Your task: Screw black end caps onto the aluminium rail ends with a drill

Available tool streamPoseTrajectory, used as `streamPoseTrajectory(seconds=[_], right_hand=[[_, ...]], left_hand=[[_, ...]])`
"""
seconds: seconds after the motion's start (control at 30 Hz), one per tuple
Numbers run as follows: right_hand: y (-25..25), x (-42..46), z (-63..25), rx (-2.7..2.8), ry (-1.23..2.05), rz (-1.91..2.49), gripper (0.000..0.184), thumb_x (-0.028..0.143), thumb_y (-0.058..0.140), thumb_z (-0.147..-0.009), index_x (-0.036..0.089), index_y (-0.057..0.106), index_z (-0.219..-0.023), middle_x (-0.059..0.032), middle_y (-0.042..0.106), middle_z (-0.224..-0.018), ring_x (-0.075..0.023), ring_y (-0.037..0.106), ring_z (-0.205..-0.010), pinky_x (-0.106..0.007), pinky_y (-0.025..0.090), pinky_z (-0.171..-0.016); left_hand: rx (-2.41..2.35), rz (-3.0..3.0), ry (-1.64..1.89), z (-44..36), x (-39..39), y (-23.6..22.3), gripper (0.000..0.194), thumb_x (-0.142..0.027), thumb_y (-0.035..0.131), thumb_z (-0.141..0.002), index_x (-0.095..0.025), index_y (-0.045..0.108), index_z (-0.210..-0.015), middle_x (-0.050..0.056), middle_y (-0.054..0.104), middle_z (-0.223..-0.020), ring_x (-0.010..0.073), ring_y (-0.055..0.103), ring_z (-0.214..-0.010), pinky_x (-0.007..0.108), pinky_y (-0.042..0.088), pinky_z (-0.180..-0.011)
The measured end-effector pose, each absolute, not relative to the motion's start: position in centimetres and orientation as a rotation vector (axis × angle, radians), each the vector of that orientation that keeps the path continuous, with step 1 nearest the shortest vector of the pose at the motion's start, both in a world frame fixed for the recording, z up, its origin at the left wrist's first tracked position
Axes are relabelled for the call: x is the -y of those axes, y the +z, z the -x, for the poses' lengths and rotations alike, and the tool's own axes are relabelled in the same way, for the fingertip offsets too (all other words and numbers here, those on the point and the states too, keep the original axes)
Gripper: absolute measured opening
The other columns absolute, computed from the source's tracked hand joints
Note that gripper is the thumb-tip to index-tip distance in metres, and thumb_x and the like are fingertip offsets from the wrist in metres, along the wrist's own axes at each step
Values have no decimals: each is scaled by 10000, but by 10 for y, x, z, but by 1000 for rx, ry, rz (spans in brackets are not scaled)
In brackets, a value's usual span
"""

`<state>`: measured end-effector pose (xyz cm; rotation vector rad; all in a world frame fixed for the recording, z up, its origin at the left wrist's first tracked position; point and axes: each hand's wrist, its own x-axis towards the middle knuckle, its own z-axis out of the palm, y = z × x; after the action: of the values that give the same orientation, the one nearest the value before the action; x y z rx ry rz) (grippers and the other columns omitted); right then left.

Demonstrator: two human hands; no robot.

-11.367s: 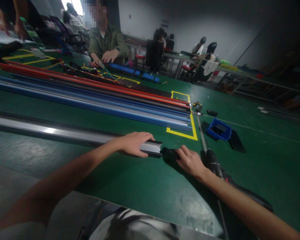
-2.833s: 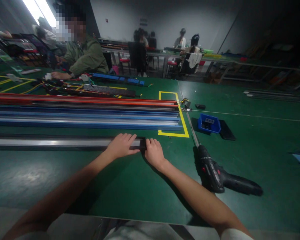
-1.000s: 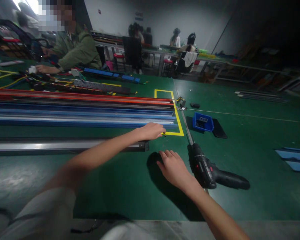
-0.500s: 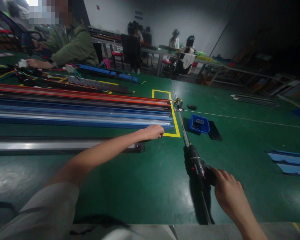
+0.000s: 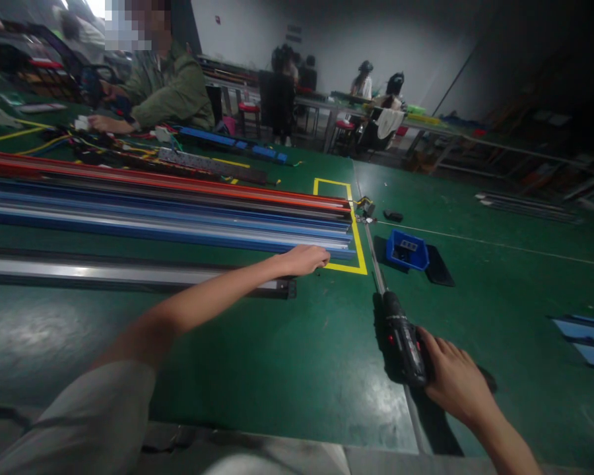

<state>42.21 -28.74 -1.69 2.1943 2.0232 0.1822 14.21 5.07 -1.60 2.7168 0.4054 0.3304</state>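
My right hand (image 5: pixel 455 379) is wrapped round the handle of a black cordless drill (image 5: pixel 403 343), whose front points away from me along the table seam. My left hand (image 5: pixel 307 259) is closed at the near edge of the blue metal profiles (image 5: pixel 247 237), close to their right ends. What its fingers hold, if anything, is hidden. Under my left forearm lies a long black-and-silver profile (image 5: pixel 103 268) with a dark end cap (image 5: pixel 288 287). Beyond the drill sits a small blue bin (image 5: pixel 406 251) with dark parts in it.
Orange-red profiles (image 5: pixel 228 189) lie behind the blue ones. Yellow tape (image 5: pixel 360 247) marks the green table (image 5: pixel 301 369). A dark flat object (image 5: pixel 439 266) is beside the bin. Light-blue pieces (image 5: pixel 591 340) lie at right. Across the table a person in a green jacket (image 5: pixel 178 92) handles wired parts.
The view has shifted, so most things appear farther right. The drill remains in my right hand and appears turned slightly. My left hand stays closed near the blue profiles.
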Motion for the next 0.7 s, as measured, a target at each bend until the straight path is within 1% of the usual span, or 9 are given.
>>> streamPoseTrajectory(seconds=[0.13, 0.2, 0.27, 0.33, 0.4, 0.47, 0.57, 0.63, 0.7], right_hand=[[-13, 282, -427, -2085, 209, -2118, 529, 192, 560, -780, 87, 578, -1299, -153, 759, -927, -312, 735, -808, -395, 535, -736], [-11, 281, -430, -2068, 252, -2093, 454, 170, 553, -795, 108, 626, -1239, -124, 765, -842, -286, 736, -726, -357, 526, -679], [-10, 280, -432, -2034, 331, -2082, 417, 138, 542, -806, 131, 658, -1207, -101, 767, -784, -268, 732, -675, -329, 513, -637], [-10, 280, -432, -2020, 421, -2067, 429, 117, 543, -807, 139, 674, -1215, -105, 781, -809, -263, 736, -682, -319, 513, -635], [-10, 281, -430, -2032, 499, -2043, 466, 106, 556, -792, 135, 679, -1240, -117, 795, -870, -264, 741, -713, -321, 521, -664], [-9, 282, -425, -2047, 549, -2040, 498, 95, 559, -778, 135, 683, -1258, -122, 798, -891, -264, 743, -741, -324, 523, -697], [-8, 284, -412, -2076, 572, -2148, 481, 102, 524, -817, 136, 690, -1267, -126, 790, -866, -269, 741, -770, -337, 516, -723], [-5, 282, -402, -2156, 528, -2303, 447, 167, 503, -863, 132, 690, -1268, -135, 783, -869, -285, 736, -784, -359, 516, -723], [-1, 276, -392, -2279, 378, -2524, 449, 266, 523, -868, 150, 682, -1271, -130, 777, -896, -296, 727, -793, -372, 518, -710]], left_hand=[[-395, -2698, 412, -126, -44, 1, 195, -200, 514, -974, -155, 696, -1026, 96, 705, -1018, 194, 620, -899, 287, 396, -744], [-386, -2678, 460, -113, -39, 8, 212, -237, 502, -991, -154, 688, -1052, 88, 706, -1016, 194, 625, -905, 296, 416, -776], [-385, -2633, 530, -99, -34, 13, 222, -266, 503, -1000, -153, 686, -1053, 84, 710, -1013, 198, 631, -915, 309, 433, -806], [-400, -2572, 607, -85, -27, 15, 225, -280, 506, -1003, -158, 687, -1058, 79, 714, -1029, 198, 634, -935, 313, 443, -829], [-433, -2478, 684, -72, -21, 15, 216, -295, 533, -993, -169, 697, -1054, 72, 718, -1038, 190, 636, -932, 304, 450, -836], [-495, -2344, 759, -60, -13, 15, 200, -303, 580, -967, -189, 719, -1055, 61, 728, -1034, 177, 638, -895, 283, 456, -810], [-590, -2161, 848, -46, -3, 15, 247, -289, 607, -948, -227, 738, -1149, 63, 735, -1097, 179, 652, -918, 260, 465, -778], [-614, -2086, 879, -40, 2, 13, 290, -291, 594, -958, -242, 731, -1209, 72, 724, -1142, 190, 659, -980, 261, 481, -804], [-621, -2012, 900, -37, 7, 9, 274, -304, 588, -963, -235, 753, -1170, 80, 716, -1116, 183, 668, -955, 262, 497, -808]])
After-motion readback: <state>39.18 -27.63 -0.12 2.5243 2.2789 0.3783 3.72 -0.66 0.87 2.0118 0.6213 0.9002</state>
